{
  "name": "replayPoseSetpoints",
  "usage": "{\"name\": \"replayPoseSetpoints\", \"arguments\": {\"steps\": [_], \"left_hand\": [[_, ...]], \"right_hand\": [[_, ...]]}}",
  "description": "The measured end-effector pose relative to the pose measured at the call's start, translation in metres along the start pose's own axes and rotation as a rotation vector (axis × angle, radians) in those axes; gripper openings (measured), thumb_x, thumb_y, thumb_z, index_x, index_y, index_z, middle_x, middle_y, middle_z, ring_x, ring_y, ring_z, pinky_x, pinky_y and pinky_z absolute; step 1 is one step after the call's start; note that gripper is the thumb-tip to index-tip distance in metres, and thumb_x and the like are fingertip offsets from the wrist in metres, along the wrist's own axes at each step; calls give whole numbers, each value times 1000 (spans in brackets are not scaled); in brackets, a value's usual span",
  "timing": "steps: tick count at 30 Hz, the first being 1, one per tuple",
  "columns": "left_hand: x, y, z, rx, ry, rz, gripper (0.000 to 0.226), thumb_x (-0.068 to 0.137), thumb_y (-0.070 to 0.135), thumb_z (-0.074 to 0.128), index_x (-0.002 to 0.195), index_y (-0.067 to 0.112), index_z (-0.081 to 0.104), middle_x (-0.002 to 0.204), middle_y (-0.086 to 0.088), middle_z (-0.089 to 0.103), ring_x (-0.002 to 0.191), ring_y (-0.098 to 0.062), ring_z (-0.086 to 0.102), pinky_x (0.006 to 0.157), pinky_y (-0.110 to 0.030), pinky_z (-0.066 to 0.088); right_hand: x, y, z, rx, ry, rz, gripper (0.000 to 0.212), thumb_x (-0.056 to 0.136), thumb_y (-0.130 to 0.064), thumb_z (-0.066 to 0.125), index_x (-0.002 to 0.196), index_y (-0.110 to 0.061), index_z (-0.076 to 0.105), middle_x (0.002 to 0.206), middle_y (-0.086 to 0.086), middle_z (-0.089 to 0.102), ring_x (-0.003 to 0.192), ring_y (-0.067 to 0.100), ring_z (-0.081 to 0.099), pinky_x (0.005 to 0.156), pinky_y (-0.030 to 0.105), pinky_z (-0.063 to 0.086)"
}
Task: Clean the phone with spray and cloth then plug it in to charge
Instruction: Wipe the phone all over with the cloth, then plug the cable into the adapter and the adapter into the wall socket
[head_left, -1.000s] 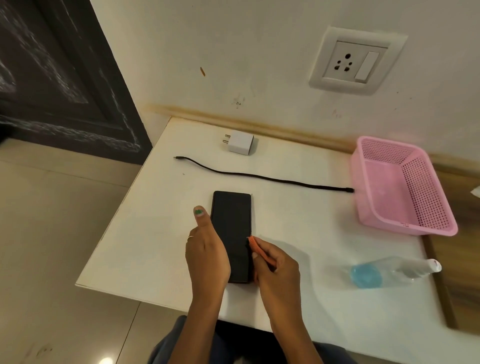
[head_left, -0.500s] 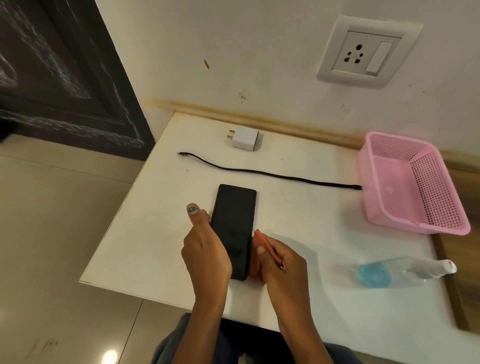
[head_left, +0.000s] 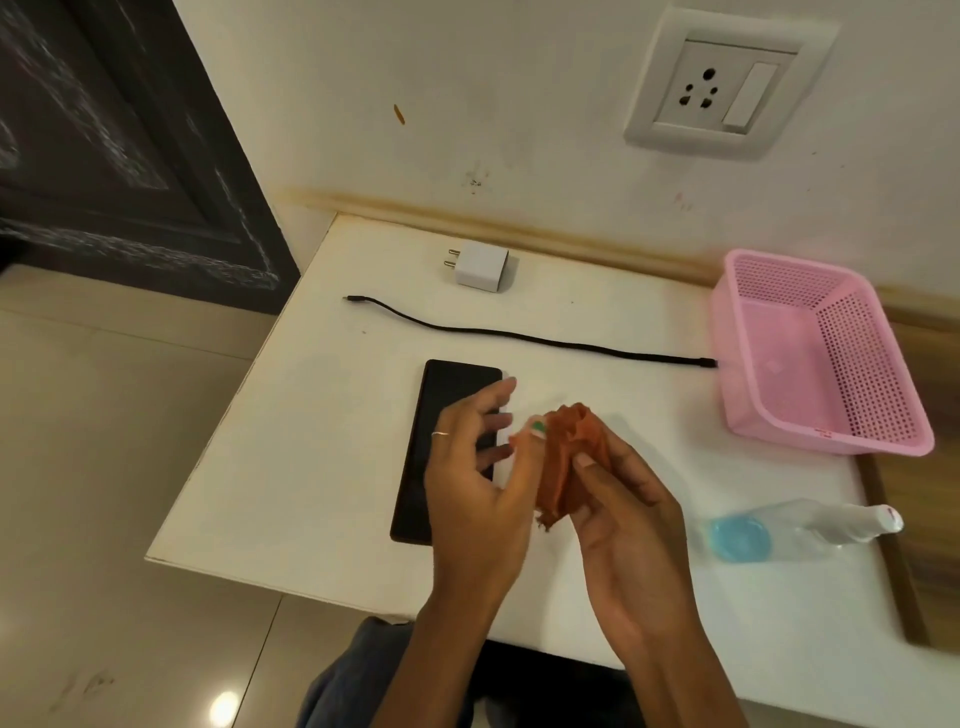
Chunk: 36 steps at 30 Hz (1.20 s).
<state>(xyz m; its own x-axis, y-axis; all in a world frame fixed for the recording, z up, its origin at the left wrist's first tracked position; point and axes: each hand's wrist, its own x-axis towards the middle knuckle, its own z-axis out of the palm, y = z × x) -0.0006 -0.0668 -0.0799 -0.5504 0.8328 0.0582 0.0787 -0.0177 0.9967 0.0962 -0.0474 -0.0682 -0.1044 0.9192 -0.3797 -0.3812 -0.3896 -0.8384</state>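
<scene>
A black phone (head_left: 441, 415) lies flat, screen up, near the left front of the white table (head_left: 322, 415). Above its right side my right hand (head_left: 623, 519) grips a crumpled orange cloth (head_left: 569, 457). My left hand (head_left: 478, 478) hovers over the phone with fingers spread, its thumb touching the cloth's left edge. A clear spray bottle (head_left: 800, 530) with blue liquid lies on its side at the right. A white charger adapter (head_left: 480, 267) and a black cable (head_left: 519, 338) lie behind the phone. A wall socket (head_left: 727, 88) sits above.
A pink perforated basket (head_left: 831, 395) stands at the table's right, the cable's end touching it. A dark door (head_left: 104, 145) is at the left, tiled floor (head_left: 104, 519) below. The table's front edge runs close to my lap.
Both hands lifted off the phone. The cloth came up from beside the phone and now bunches between my hands. The phone stays where it was.
</scene>
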Motion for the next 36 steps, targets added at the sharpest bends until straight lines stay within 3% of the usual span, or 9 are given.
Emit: {"name": "replayPoseSetpoints", "arguments": {"steps": [4, 9, 13, 15, 19, 23, 29, 32, 36], "left_hand": [[-5, -1, 11, -159, -302, -282, 58, 76, 46, 68, 129, 37, 48, 119, 14, 61, 107, 0, 60, 86, -20, 53], [-4, -13, 19, -4, -182, -267, 16, 73, 43, 66, 82, 29, 64, 78, 10, 70, 77, -8, 70, 66, -18, 56], [-7, -18, 20, 139, -279, -356, 14, 83, 38, 66, 73, 29, 61, 70, 10, 67, 68, -13, 69, 66, -19, 57], [-10, -21, 21, 201, -319, -384, 14, 86, 42, 60, 78, 30, 62, 75, 10, 68, 72, -14, 69, 73, -25, 59], [-15, -24, 22, 330, -328, -431, 38, 90, 50, 50, 117, 26, 63, 104, 1, 71, 90, -20, 68, 88, -39, 56], [-16, -12, 19, 445, -260, -338, 43, 94, 48, 45, 129, 27, 56, 119, 8, 65, 98, -15, 65, 92, -34, 53], [-13, -9, 15, 479, -174, -120, 29, 93, 38, 50, 120, 32, 61, 101, 16, 64, 77, 0, 60, 74, -18, 54], [-13, -16, 7, 486, -69, 31, 24, 93, 34, 49, 114, 35, 60, 102, 19, 59, 87, 1, 57, 75, -12, 45], [-4, -21, -15, 531, 30, 95, 27, 92, 20, 56, 118, 25, 62, 116, 8, 63, 105, -6, 52, 87, -12, 37]], "right_hand": [[-1, -7, -2, 44, 41, -48, 52, 61, -31, 67, 111, -16, 65, 107, 2, 71, 97, 25, 68, 71, 30, 57], [2, -5, -16, -183, 277, -124, 29, 77, -16, 68, 105, -24, 66, 101, -1, 71, 96, 18, 68, 83, 30, 55], [3, -2, -22, -310, 411, -200, 29, 83, -10, 66, 103, -30, 62, 101, -3, 68, 92, 13, 65, 67, 15, 53], [5, 0, -23, -395, 439, -220, 28, 87, -12, 62, 105, -33, 60, 105, -7, 65, 95, 11, 63, 77, 21, 52], [7, 8, -26, -575, 433, -188, 34, 94, -10, 49, 118, -32, 57, 124, -8, 56, 108, 7, 53, 92, 24, 45], [9, 10, -24, -791, 387, -202, 36, 94, -5, 45, 121, -24, 59, 129, -6, 55, 114, 8, 51, 105, 33, 41], [13, 40, -25, -1485, 337, -388, 34, 78, -22, 72, 112, -20, 65, 118, 3, 64, 111, 29, 55, 91, 47, 48], [13, 44, -22, -1511, 412, -422, 43, 70, -15, 78, 111, -19, 64, 123, 7, 61, 113, 33, 53, 90, 48, 45], [8, 41, -19, -1402, 414, -565, 34, 76, -6, 70, 106, -19, 66, 116, 2, 64, 108, 29, 56, 87, 43, 46]]}}
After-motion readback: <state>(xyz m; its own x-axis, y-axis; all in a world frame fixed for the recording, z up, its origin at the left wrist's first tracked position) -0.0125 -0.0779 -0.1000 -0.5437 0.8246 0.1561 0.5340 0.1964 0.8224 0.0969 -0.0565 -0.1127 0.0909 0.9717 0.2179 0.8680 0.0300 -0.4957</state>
